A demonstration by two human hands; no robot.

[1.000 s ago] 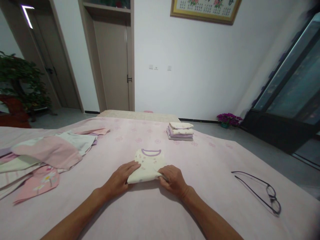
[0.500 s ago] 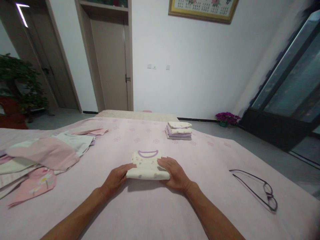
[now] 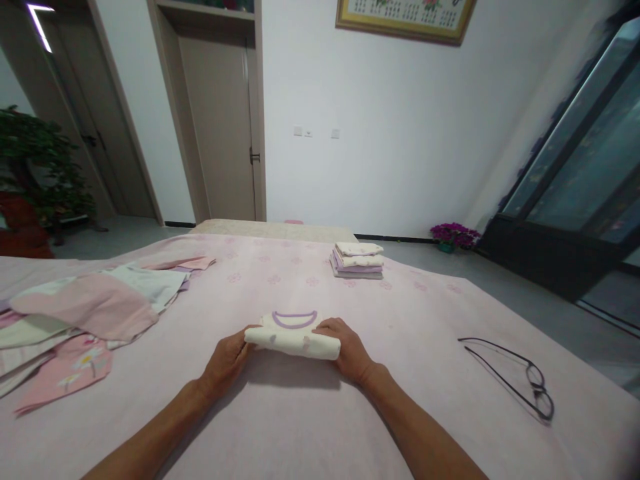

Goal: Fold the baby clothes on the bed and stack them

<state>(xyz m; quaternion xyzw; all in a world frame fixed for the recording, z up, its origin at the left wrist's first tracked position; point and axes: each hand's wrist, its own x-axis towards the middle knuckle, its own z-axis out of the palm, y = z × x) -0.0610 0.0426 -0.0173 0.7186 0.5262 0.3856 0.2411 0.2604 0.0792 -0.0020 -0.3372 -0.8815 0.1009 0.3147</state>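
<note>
Cream printed fabric top (image 3: 292,337) now looks more compact, near fold (image 3: 293,345) lifted toward its purple neckline (image 3: 294,327); fingers of left hand (image 3: 229,357) and right hand (image 3: 349,347) grip its ends.

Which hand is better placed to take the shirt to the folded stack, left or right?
Probably the right hand: the stack lies beyond it, on that side of the shirt. The left hand grips the opposite end, farther from the stack. Neither is free, though; both hold the shirt.
</note>
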